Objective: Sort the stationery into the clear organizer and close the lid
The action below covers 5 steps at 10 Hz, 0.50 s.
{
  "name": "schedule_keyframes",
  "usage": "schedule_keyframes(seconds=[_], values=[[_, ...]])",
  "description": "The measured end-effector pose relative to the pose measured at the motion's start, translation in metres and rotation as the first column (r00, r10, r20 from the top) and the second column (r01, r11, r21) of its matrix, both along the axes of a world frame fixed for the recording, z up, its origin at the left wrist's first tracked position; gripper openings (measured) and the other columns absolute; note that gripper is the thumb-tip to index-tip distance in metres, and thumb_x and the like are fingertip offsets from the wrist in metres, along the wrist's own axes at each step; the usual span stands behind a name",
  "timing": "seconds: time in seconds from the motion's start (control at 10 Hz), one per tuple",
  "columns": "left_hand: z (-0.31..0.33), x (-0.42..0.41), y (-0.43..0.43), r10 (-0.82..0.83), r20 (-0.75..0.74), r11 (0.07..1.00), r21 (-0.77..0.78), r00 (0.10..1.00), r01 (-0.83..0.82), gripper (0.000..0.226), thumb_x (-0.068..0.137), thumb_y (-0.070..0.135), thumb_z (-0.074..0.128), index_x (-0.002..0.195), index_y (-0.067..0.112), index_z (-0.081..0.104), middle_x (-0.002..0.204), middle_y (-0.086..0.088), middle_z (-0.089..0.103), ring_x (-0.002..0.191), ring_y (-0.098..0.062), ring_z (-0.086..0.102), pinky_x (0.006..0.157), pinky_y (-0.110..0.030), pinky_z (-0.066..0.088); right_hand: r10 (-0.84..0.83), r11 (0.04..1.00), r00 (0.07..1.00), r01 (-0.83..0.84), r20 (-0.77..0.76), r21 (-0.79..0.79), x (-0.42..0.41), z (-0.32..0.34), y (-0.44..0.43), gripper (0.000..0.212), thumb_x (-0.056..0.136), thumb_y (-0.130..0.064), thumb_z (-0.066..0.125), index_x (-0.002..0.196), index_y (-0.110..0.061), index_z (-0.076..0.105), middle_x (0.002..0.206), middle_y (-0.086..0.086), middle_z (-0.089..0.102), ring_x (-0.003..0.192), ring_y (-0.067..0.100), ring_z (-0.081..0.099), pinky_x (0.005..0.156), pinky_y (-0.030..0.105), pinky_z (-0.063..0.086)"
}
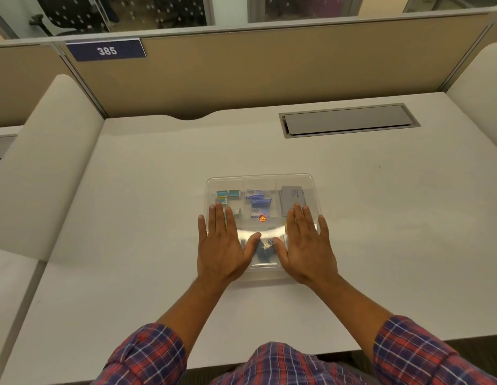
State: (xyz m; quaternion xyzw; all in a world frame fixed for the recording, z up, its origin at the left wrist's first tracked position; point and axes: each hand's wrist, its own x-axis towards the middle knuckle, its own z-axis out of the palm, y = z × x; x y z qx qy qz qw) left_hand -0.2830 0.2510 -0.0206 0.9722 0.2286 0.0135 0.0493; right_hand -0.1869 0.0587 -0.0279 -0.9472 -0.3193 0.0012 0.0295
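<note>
A clear organizer [261, 179] lies in the middle of the white desk with its transparent lid down over it. Through the lid I see small teal packets [225, 194] at the back left, blue-and-white packets [259, 201] in the middle and a grey flat pack [293, 200] at the back right. Dark items [263, 252] show near the front. My left hand [225, 245] lies flat, fingers spread, on the lid's left half. My right hand [305, 243] lies flat on the right half. A small orange sticker [262, 218] sits on the lid between them.
A grey cable hatch [350, 121] is set into the desk at the back right. Tan partition panels [269, 70] wall off the back, with a blue "385" sign [107, 50]. Cream side dividers [47, 162] flank the desk.
</note>
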Motion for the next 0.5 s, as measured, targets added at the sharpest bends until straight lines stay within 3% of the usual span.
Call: schedule_keyframes(seconds=[0.3,0.4,0.5], values=[[0.004,0.003,0.002,-0.138,-0.016,0.987,-0.080,0.990,0.136,0.099,0.094,0.078,0.010,0.160,0.008,-0.013,0.168,-0.010,-0.023,0.155,-0.024,-0.025,0.129,-0.045,-0.003,0.033,0.997,0.993,-0.026,-0.111,0.066,0.007,0.011,0.000,0.081,0.099,-0.060,0.016,0.160,-0.009,0.004,0.169,0.009,0.000,0.156,0.023,-0.003,0.125,0.044,0.005],[0.011,0.010,0.002,-0.159,0.024,0.983,-0.089,0.987,0.161,0.098,0.093,0.077,0.011,0.159,0.008,-0.015,0.167,-0.011,-0.022,0.155,-0.025,-0.022,0.129,-0.045,-0.001,0.061,0.995,0.992,-0.052,-0.111,0.082,0.017,0.016,-0.003,0.079,0.099,-0.057,0.019,0.161,-0.010,0.003,0.169,0.007,-0.003,0.156,0.022,-0.006,0.125,0.044,0.006],[0.020,0.026,-0.006,-0.146,0.154,0.986,-0.055,0.977,0.156,0.094,0.095,0.074,0.009,0.160,0.008,-0.010,0.169,-0.012,-0.015,0.157,-0.026,-0.014,0.129,-0.046,0.004,0.130,0.986,0.991,-0.131,0.015,0.103,0.035,0.027,-0.008,0.075,0.102,-0.052,0.026,0.160,-0.008,0.005,0.169,0.011,-0.003,0.156,0.027,-0.001,0.125,0.048,0.010]])
